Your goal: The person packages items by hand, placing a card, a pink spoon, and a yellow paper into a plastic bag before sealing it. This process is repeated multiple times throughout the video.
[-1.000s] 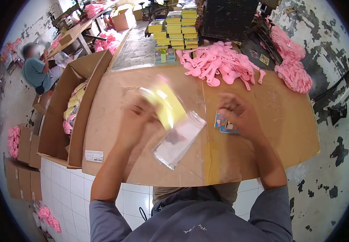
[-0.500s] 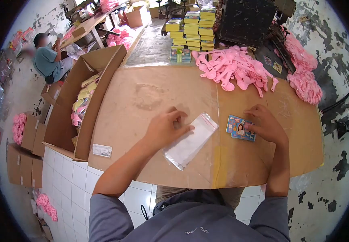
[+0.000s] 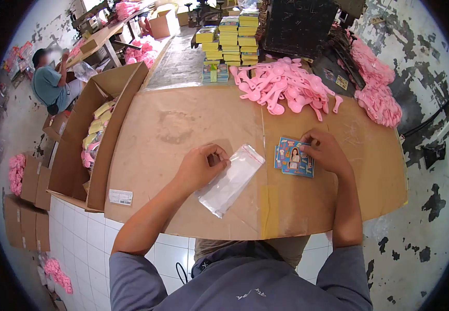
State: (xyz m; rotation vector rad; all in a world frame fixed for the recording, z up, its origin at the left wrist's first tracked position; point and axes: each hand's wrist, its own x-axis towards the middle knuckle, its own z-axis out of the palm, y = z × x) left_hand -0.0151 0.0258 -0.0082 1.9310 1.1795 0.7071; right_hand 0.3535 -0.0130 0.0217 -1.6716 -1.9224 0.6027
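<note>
Clear plastic bags (image 3: pixel 230 181) with a sealing strip lie slantwise on the cardboard-covered table. At their left edge is my left hand (image 3: pixel 202 165), its fingers curled and the thumb and forefinger closed on the edge of the top bag. A small stack of blue printed cards (image 3: pixel 278 157) lies to the right of the bags. My right hand (image 3: pixel 327 152) pinches the upper right side of the top card (image 3: pixel 293 160), which sits shifted and turned over the others. The tips of some right fingers are hidden.
Pink plastic spoons (image 3: pixel 286 85) lie heaped at the back, beside stacks of yellow-edged cards (image 3: pixel 229 44). An open carton (image 3: pixel 126 109) with packed bags borders the table's left side. A person (image 3: pixel 48 83) sits at the far left. A white label (image 3: pixel 120 197) lies near the left edge.
My right hand has closed on the top card and shifted it over the stack. My left thumb and fingers have drawn together at the bag's edge. The camera view has turned slightly.
</note>
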